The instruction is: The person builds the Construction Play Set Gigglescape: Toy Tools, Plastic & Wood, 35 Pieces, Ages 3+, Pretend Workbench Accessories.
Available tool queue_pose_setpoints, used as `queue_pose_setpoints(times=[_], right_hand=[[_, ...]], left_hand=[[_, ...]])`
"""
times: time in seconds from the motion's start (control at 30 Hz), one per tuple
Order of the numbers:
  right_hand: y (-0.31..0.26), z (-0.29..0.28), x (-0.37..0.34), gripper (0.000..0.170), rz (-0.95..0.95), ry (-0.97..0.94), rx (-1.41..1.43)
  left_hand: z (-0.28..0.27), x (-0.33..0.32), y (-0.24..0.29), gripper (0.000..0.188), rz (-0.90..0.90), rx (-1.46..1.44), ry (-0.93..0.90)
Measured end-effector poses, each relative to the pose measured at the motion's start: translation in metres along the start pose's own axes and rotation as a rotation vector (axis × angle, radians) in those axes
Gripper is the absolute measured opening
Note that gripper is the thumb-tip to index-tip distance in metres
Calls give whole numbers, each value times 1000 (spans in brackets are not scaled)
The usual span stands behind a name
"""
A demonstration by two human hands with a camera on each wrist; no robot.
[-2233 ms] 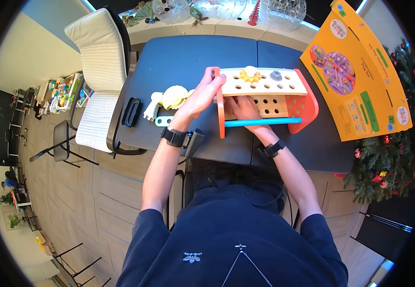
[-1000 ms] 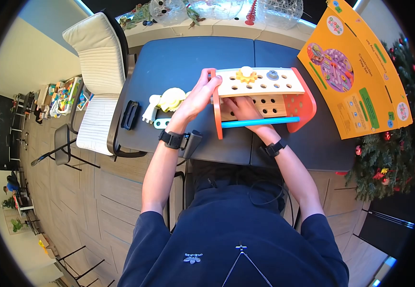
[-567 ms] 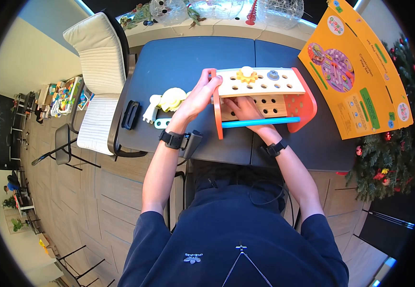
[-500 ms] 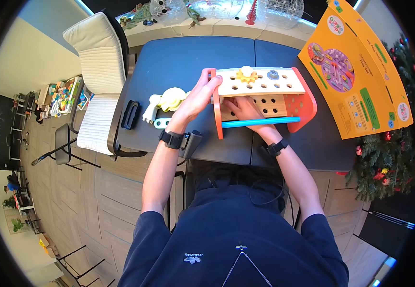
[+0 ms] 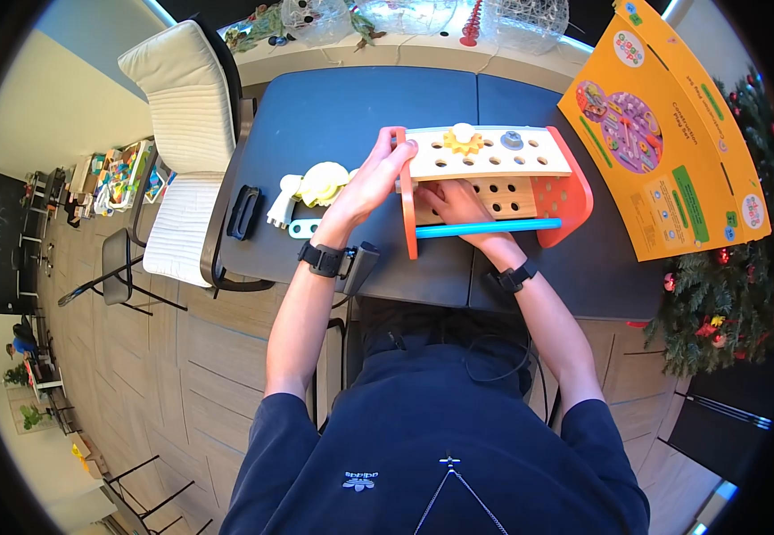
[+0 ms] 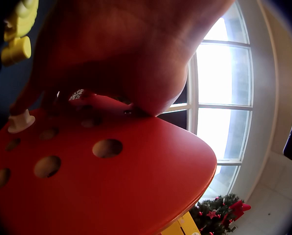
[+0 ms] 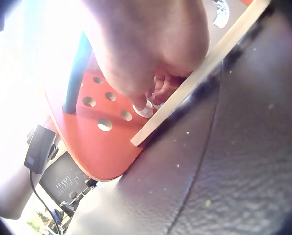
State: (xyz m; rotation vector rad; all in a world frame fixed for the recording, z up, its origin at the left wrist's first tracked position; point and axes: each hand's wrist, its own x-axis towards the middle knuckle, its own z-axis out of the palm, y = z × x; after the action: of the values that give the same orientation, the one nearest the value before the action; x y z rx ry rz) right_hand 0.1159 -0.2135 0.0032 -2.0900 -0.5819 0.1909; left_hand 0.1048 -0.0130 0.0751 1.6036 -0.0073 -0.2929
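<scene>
A toy workbench with red side panels and a blue rod stands on the table. The left hand grips its left panel, thumb near the top board; in the left wrist view, a fingertip touches a white piece in the red panel. Reaching inside beneath the top board, the right hand pinches a white round piece against the panel's inner face, as the right wrist view shows; some fingertips are hidden. A yellow gear and a grey screw sit on top.
Left of the workbench lie yellow-green toy pieces, a pale green holed strip and a black tray-like object. An orange box stands at the right. A white cushioned chair is beside the table's left edge.
</scene>
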Motion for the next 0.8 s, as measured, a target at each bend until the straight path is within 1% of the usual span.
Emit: queue_pose_setpoints(times=[0.07, 0.17, 0.27, 0.57, 0.67, 0.8], right_hand=[[-4, -3, -1, 27, 28, -21, -9], [-1, -1, 0, 27, 20, -41, -28], [2, 3, -1, 26, -88, 32, -24], [11, 11, 2, 25, -172, 73, -75], [12, 15, 3, 27, -160, 135, -28], [6, 20, 2, 30, -153, 163, -142]], left_hand=[[0, 1, -1, 59, 2, -2, 0], [0, 1, -1, 59, 9, 7, -1], [0, -1, 1, 59, 7, 3, -4], [0, 1, -2, 57, 19, -1, 5], [2, 0, 1, 56, 9, -12, 21], [6, -4, 6, 56, -8, -42, 31]])
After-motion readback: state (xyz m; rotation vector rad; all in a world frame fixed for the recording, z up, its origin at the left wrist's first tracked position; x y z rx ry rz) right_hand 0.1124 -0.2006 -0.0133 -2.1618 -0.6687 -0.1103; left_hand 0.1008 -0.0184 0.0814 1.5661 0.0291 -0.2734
